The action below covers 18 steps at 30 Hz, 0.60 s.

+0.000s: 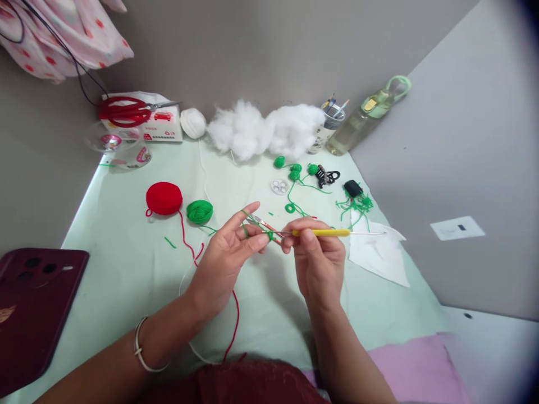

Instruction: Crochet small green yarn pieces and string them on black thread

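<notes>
Pinching green yarn (270, 235), holding yellow hook (326, 232)

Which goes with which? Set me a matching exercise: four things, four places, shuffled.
Things
1. Yellow-handled hook
2. Green stitched piece
3. Green yarn ball
4. Green-lidded bottle

Places
A. Right of the pen cup
B. In the left hand's fingertips
C. Beside the red yarn ball
D. Gripped by the right hand

Pairs: 1-D, 2-B, 3-C, 4-A
</notes>
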Available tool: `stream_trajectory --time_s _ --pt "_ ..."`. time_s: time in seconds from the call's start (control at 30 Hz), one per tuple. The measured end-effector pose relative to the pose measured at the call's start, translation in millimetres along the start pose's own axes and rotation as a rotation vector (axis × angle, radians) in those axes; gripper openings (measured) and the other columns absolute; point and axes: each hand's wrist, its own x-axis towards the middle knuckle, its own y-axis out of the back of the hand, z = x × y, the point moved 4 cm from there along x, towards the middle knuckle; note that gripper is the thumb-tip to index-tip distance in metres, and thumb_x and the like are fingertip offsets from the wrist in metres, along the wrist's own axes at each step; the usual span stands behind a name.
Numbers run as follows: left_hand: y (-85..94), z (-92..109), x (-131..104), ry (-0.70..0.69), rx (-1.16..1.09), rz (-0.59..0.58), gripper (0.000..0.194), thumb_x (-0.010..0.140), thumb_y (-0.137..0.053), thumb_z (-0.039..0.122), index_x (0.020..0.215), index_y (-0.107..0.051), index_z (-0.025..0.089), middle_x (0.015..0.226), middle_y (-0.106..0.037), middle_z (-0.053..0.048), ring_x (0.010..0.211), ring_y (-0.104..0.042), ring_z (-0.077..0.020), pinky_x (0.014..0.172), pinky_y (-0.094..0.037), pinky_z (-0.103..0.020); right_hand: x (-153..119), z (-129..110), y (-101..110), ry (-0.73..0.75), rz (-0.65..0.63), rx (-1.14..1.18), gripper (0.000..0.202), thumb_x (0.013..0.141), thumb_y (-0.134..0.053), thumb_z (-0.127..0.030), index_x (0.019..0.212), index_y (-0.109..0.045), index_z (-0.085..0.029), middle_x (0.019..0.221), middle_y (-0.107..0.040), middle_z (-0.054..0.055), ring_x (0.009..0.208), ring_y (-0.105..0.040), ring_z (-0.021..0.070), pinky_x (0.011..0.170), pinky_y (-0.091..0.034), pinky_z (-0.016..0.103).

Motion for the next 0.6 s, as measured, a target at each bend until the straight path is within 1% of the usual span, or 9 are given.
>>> stream_trajectory --time_s 0.1,0.2,0.37,0.43,0.5,0.6 --pt "-2.8 0.4 0.4 0.084 -0.077 -0.027 0.063 0.082 -0.073 0.021 0.141 -0.052 0.021 0.083 -0.063 0.002 0.076 -0.055 -0.0099 0.08 -0.044 -0.024 1.8 0.1 1.2 -0.021 0.015 0.062 0.014 0.092 -0.061 -0.024 0.092 -0.075 -0.021 0.082 -0.065 0.002 0.063 -0.059 0.0113 0.058 -0.049 0.028" --pt "-3.4 0.3 0.7 0.136 -0.159 -0.041 0.061 0.082 -0.073 0.018 0.139 -0.054 0.019 0.082 -0.062 0.001 0.073 -0.054 -0.0094 0.077 -0.045 -0.024 2.6 -1.0 2.3 -0.024 0.032 0.064 0.013 0.091 -0.062 -0.024 0.09 -0.075 -0.021 0.08 -0.064 0.002 0.063 -0.058 0.011 0.059 -0.05 0.028" --pt "-2.0 -0.3 1.1 0.201 -0.246 -0.09 0.047 0.083 -0.073 0.017 0.128 -0.064 0.017 0.085 -0.061 0.0 0.072 -0.053 -0.008 0.075 -0.046 -0.022 4.0 -3.4 5.1 -0.036 0.064 0.076 0.014 0.09 -0.063 -0.024 0.086 -0.075 -0.019 0.076 -0.062 0.001 0.06 -0.058 0.0104 0.055 -0.049 0.026" --pt "-1.7 0.3 1.0 0.193 -0.242 -0.106 0.044 0.083 -0.072 0.019 0.126 -0.066 0.018 0.088 -0.061 -0.001 0.072 -0.052 -0.0075 0.074 -0.046 -0.021 4.1 -3.2 5.6 -0.062 0.074 0.092 0.014 0.09 -0.064 -0.024 0.084 -0.075 -0.019 0.076 -0.061 0.001 0.059 -0.058 0.0098 0.054 -0.048 0.025" --pt "-0.8 0.7 1.0 0.153 -0.193 -0.096 0.046 0.083 -0.073 0.019 0.128 -0.065 0.019 0.086 -0.06 0.0 0.072 -0.052 -0.0075 0.076 -0.045 -0.021 3.5 -1.7 4.9 -0.103 0.068 0.112 0.015 0.091 -0.063 -0.025 0.084 -0.075 -0.02 0.077 -0.06 0.001 0.06 -0.057 0.0094 0.054 -0.047 0.024" --pt "1.6 2.4 1.1 0.005 -0.06 -0.042 0.055 0.081 -0.075 0.019 0.134 -0.06 0.025 0.082 -0.059 0.003 0.076 -0.054 -0.0084 0.08 -0.045 -0.021 2.0 -0.5 2.8 -0.11 0.044 0.106 0.014 0.093 -0.061 -0.026 0.088 -0.074 -0.021 0.078 -0.061 0.001 0.062 -0.057 0.0098 0.057 -0.048 0.025"
